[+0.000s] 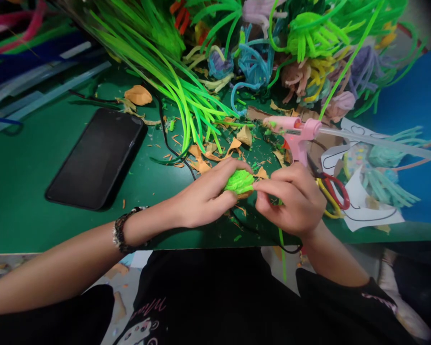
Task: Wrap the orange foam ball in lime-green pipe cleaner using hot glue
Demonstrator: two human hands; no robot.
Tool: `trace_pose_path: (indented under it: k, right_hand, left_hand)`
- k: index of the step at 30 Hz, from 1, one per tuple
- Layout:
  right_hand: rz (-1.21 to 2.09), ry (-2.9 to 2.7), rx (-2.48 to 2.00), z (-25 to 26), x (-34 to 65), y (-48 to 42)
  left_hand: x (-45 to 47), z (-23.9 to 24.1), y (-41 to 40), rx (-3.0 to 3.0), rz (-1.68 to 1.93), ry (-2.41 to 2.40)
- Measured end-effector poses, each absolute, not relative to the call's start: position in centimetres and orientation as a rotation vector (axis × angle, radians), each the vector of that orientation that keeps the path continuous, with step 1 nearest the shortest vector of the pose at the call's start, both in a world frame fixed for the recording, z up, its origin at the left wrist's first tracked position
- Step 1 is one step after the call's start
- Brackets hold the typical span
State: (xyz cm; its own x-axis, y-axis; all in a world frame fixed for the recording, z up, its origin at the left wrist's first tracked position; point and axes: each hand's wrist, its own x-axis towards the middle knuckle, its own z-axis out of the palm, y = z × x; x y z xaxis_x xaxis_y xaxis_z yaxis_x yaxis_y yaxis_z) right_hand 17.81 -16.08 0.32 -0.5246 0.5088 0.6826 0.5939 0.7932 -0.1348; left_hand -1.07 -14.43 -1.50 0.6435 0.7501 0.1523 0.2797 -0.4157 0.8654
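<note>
My left hand [210, 194] is wrapped round a small rounded piece covered in rows of bright green pipe cleaner [240, 183], with a brownish underside showing. Fingertips of my right hand [290, 199] pinch a green pipe cleaner [281, 239] at the right side of that piece. Its loose tail seems to hang below my right hand, over the table's front edge. Just beyond my right hand, a pink glue gun [297, 136] with a long clear glue stick lies on its side. Scissors with red and yellow handles [335, 195] rest to the right, partly covered by my hand.
A black phone [96, 158] lies at the left. Long green pipe cleaners [187, 110] spread from the back, beside a heap of pipe-cleaner flowers [309, 38]. Orange scraps [201, 165] and a dark cord [167, 139] litter the green table [17, 201]. White paper cutouts [368, 211] lie right.
</note>
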Motion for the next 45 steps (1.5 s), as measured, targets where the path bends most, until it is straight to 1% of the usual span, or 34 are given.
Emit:
trace_pose_path:
  k: [5, 15, 23, 32, 45]
  right_hand:
    - [-0.102, -2.213, -0.804, 0.6, 17.9, -16.1]
    - [-0.023, -2.230, -0.761, 1.3, 18.3, -16.0]
    - [-0.001, -2.220, -0.805, 1.0, 18.2, -16.3]
    - [0.107, -2.205, -0.834, 1.0, 17.9, -16.5]
    - [0.176, -2.182, -0.829, 0.9, 17.8, -16.5]
  left_hand:
    - [-1.1, -1.3, -14.5, 1.965, 0.708, 0.781]
    - [-1.3, -1.5, -14.4, 2.070, 0.929, 0.596]
    - [-1.5, -2.0, -14.7, 1.999, 0.958, 0.584]
    - [-1.5, -2.2, -14.9, 1.918, 1.010, 0.534]
    - [-1.3, -2.2, -15.0, 1.862, 0.977, 0.511]
